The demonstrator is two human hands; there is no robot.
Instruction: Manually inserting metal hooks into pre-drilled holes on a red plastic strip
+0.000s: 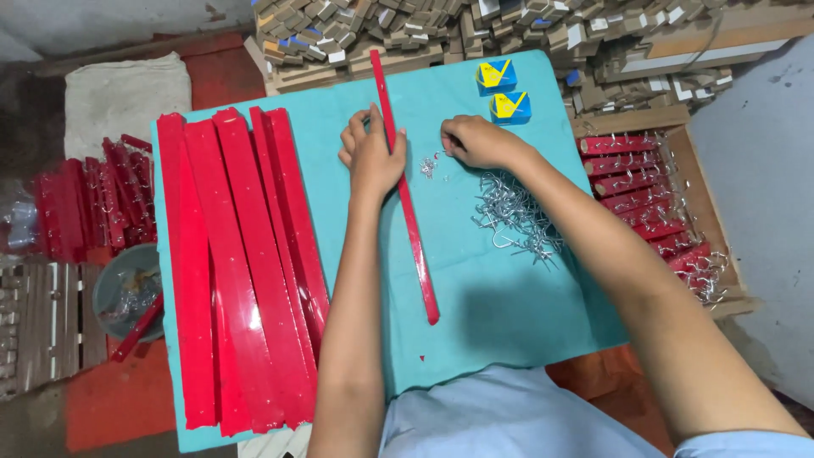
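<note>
My left hand (370,154) presses down on a long thin red strip (415,246) that runs from the far edge of the teal table (483,314) toward me. My right hand (476,141) is just right of the strip, fingers pinched together over a small scatter of tiny metal bits (429,166); whether it holds one I cannot tell. A heap of bent metal wire hooks (513,218) lies under and beside my right forearm.
Several wide red strips (242,263) lie side by side on the table's left. Two small blue-and-yellow boxes (504,91) sit at the far edge. A wooden crate (657,199) on the right holds red strips with hooks. More red pieces and a bowl (127,288) are on the floor at left.
</note>
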